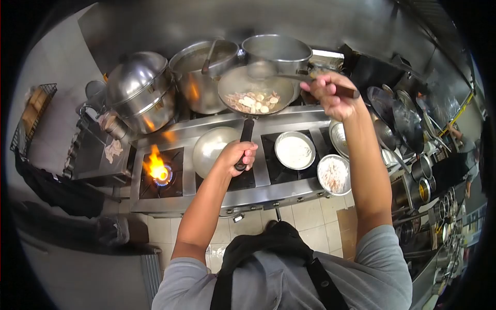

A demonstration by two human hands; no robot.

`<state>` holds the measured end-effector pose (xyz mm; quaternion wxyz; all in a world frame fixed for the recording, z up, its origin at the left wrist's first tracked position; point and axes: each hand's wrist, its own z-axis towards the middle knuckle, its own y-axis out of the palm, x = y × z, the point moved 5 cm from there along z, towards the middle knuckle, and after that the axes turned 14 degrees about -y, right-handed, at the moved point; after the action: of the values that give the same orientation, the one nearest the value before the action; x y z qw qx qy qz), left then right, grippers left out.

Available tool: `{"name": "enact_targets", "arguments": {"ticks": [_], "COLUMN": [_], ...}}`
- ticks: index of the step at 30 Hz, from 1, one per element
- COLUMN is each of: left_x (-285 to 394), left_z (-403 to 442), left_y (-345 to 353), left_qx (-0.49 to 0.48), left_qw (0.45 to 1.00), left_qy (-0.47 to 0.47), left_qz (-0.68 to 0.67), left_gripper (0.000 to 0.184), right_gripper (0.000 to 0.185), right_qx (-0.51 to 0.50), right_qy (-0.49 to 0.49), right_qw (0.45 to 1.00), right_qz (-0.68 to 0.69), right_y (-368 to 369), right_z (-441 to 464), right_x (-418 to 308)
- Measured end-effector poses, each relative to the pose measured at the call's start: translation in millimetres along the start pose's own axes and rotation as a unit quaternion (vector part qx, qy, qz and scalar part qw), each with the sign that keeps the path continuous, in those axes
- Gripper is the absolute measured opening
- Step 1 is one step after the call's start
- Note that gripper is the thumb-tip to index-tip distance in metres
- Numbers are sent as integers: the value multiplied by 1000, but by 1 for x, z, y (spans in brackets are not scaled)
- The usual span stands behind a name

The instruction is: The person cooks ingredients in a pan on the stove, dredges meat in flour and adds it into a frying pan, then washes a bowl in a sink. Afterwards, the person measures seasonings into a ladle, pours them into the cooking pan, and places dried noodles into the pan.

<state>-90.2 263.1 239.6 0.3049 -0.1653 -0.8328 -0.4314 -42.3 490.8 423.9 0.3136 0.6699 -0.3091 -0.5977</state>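
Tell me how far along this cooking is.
Already done: pale slices and darker strips are in the pan, and a burner is lit. In hand: the left hand grips the pan away from that flame; the right hand holds a long-handled utensil. Left, apparently: finishing and emptying the pan, since it holds the food. How cooked that is, I cannot tell.

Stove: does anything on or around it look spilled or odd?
The leftmost front burner is lit with nothing on it, its orange flame flaring up; the left hand holds the frying pan away from it.
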Motion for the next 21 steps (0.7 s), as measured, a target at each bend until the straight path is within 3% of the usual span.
{"name": "enact_targets", "arguments": {"ticks": [3,4,6,7,8,9,11,13,14,16,17,19,21], "left_x": [-11,-16,-25,-31,-38,-42,-51,-53,-53,-49,-46,-36,-26], "left_z": [-10,-11,-15,-16,-17,-15,-8,-3,0,7,11,18,28], "left_y": [-6,-12,-21,-24,-28,-31,-39,-39,-37,-31,-26,-12,0], "left_qx": [3,6,7,18,28,26,21,24,16,13,9,12,13], "left_qw": [1000,1000,1000,1000,999,999,998,998,998,999,998,999,998], "left_qy": [3,-2,-9,-22,-34,-35,-42,-37,-31,-21,-21,-3,8], "left_qz": [-2,1,4,-6,-14,-13,-49,-44,-45,-45,-56,-50,-54], "left_gripper": [24,25,26,26,27,27,23,22,21,17,14,12,11], "right_gripper": [18,17,14,13,16,14,20,22,22,29,29,25,26], "right_qx": [9,99,79,62,60,54,-19,-2,1,-54,-45,17,-2], "right_qy": [11,-27,-42,-51,-67,-50,-130,-112,-115,-157,-161,-67,-110], "right_qw": [994,980,939,876,845,770,601,557,558,638,636,875,915], "right_qz": [-112,-168,-332,-475,-528,-633,-789,-823,-822,-752,-753,-478,-389], "right_y": [-20,-29,-38,-50,-54,-64,-72,-88,-94,-96,-96,-101,-92], "right_z": [-29,-38,-56,-64,-73,-82,-104,-116,-116,-120,-119,-106,-83], "right_x": [49,68,101,112,128,135,141,137,128,106,88,52,1]}}
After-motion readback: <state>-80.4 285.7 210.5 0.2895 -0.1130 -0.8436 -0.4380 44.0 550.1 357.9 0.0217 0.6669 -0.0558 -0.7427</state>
